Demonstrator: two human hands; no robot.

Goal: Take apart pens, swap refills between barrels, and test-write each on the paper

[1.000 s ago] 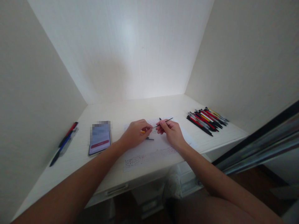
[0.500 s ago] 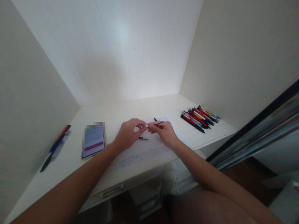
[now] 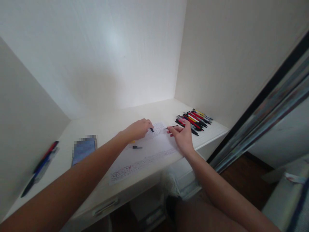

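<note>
My left hand (image 3: pixel 141 129) reaches over the written paper (image 3: pixel 156 141), its fingers closed at a small black pen part (image 3: pixel 151 130) whose end sticks out by the fingertips. Held up to the right of it, my right hand (image 3: pixel 182 137) pinches a thin dark pen refill (image 3: pixel 177 125), its tip pointing left. On the paper below my left wrist lies a small black piece with a thin stem (image 3: pixel 137 147). A bit of a yellow thing (image 3: pixel 132 141) shows beside my left forearm, which hides the rest.
Several pens (image 3: pixel 193 120) lie in a row at the right of the white desk (image 3: pixel 116 119). At left are a phone (image 3: pixel 84 149), partly behind my forearm, and a few pens (image 3: pixel 41 167). White panels enclose the desk at the back and sides.
My hands have parted. The left has left the refill and gone to the black part lying on the paper; the right has moved right with the refill. The view has swung right.
</note>
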